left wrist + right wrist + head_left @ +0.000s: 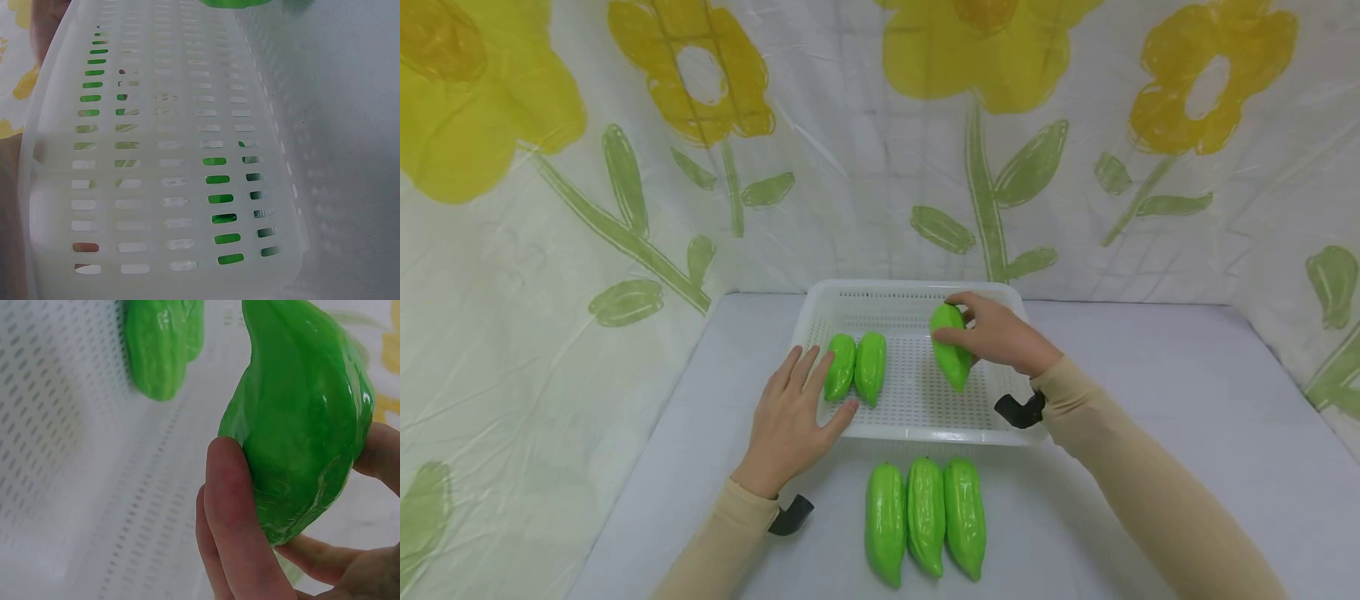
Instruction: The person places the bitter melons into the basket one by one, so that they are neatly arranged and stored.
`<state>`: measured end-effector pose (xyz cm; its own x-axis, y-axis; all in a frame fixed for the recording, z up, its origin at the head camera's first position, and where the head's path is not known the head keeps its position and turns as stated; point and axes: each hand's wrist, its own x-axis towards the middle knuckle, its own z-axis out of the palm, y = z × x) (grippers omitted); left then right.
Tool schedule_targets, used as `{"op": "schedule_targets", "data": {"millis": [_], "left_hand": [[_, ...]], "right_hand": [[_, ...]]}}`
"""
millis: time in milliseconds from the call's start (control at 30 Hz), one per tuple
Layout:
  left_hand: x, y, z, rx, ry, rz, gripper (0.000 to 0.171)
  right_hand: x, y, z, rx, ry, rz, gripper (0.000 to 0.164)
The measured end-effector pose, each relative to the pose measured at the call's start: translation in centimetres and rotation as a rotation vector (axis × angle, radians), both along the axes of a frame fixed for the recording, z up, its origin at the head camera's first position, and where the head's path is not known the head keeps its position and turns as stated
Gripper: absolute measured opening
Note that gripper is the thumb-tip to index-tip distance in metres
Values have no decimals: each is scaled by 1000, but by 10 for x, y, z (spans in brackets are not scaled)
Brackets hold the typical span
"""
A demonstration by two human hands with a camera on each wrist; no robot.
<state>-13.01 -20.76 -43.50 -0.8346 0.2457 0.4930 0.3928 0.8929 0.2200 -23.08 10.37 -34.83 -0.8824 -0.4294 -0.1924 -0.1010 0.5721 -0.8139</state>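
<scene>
My right hand (1000, 332) pinches a glossy green gourd (951, 350) with lengthwise ridges and a pointed tip. It holds the gourd over the right part of a white perforated plastic basket (917, 435). In the right wrist view, fingers wrap the lower end of that gourd (306, 419). Two similar gourds (870, 367) lie side by side in the left part of the basket. My left hand (793, 421) is at the basket's left front corner, fingers straight and spread, fingertips at the rim. The left wrist view shows the basket's slotted wall (169, 150) up close.
Three more green gourds (927, 517) lie in a row on the white table (1150, 400), in front of the basket. Behind the table hangs a white curtain (850, 167) with yellow flowers. Each wrist carries a black mount (1021, 412).
</scene>
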Motion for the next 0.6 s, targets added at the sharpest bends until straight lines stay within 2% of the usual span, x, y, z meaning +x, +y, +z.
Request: {"op": "schedule_targets", "data": {"millis": [600], "left_hand": [[0,-1,0,1,4,2,75]], "right_hand": [[-6,-28,-5,-29,-38,18,73]]}}
